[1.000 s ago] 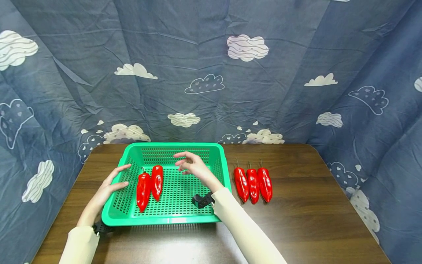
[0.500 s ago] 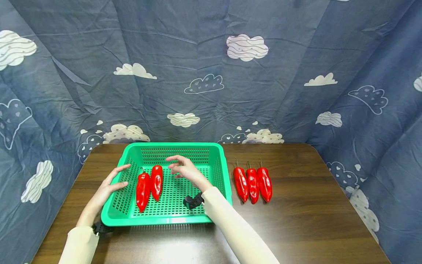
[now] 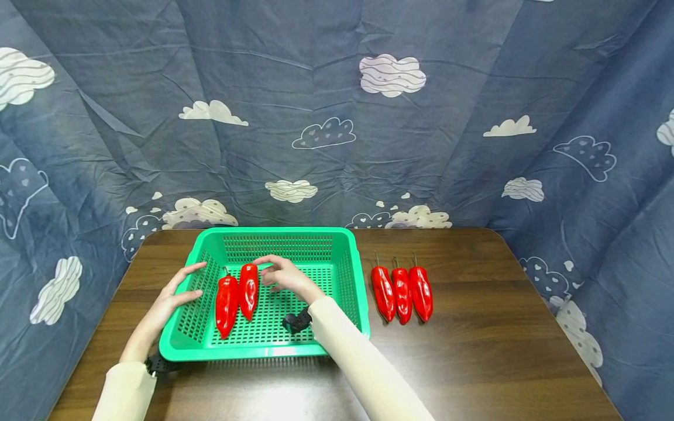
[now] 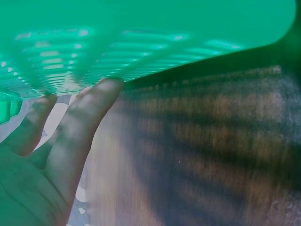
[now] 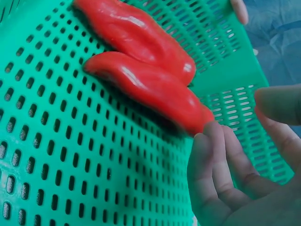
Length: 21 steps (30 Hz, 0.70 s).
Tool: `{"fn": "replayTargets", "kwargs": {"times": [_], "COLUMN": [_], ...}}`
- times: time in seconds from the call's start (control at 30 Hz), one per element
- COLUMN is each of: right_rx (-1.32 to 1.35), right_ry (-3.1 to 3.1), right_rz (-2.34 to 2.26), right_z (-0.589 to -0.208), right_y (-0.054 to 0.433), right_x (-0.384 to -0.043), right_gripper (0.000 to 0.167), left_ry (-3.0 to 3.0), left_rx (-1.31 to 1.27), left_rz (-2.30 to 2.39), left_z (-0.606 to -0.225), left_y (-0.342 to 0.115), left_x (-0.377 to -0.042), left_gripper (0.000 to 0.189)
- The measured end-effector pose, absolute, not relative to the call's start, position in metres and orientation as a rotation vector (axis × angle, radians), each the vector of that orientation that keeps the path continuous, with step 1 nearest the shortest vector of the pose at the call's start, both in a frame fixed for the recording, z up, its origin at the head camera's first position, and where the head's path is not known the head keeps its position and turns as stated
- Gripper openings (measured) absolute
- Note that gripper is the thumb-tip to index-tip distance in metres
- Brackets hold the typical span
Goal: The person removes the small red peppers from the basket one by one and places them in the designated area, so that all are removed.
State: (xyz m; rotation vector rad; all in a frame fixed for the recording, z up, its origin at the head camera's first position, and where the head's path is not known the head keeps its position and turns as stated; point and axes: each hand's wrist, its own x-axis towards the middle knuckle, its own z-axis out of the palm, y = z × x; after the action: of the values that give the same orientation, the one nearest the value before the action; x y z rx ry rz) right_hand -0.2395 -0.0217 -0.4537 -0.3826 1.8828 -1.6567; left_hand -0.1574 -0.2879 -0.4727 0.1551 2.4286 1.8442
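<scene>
Inside the green perforated basket (image 3: 339, 349) lie two glossy red peppers, a left pepper (image 3: 227, 307) and a right pepper (image 3: 248, 292), side by side. My left hand (image 3: 167, 303) holds the basket's left side, with finger and thumb tips over the rim. In the left wrist view, other fingers (image 4: 77, 129) reach up along the outside wall. Over the basket, my right hand (image 3: 286, 278) has loosely bent fingers and nothing in its grip. In the right wrist view, its fingertips (image 5: 202, 146) are right at the broad end of the nearer pepper (image 5: 150, 89).
Right of the basket, three more red peppers (image 3: 402, 295) with thin stems lie side by side on the brown wooden table (image 3: 500, 316). A blue curtain (image 3: 316, 117) with cloud prints hangs behind the table.
My right hand has moved left across the basket, reaching the upper end of the right pepper. The left hand and the peppers have stayed in place.
</scene>
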Motion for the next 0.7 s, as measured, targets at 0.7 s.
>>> {"fn": "replayTargets", "kwargs": {"times": [0.7], "right_rx": [-0.336], "right_ry": [1.938], "right_rz": [-1.519], "right_z": [-0.469], "right_y": [-0.035], "right_x": [-0.244], "right_gripper": [0.051], "left_ry": [2.435], "left_rx": [0.142], "left_rz": [1.83], "left_z": [-0.472], "left_y": [-0.287], "left_x": [-0.157], "left_gripper": [0.058]}}
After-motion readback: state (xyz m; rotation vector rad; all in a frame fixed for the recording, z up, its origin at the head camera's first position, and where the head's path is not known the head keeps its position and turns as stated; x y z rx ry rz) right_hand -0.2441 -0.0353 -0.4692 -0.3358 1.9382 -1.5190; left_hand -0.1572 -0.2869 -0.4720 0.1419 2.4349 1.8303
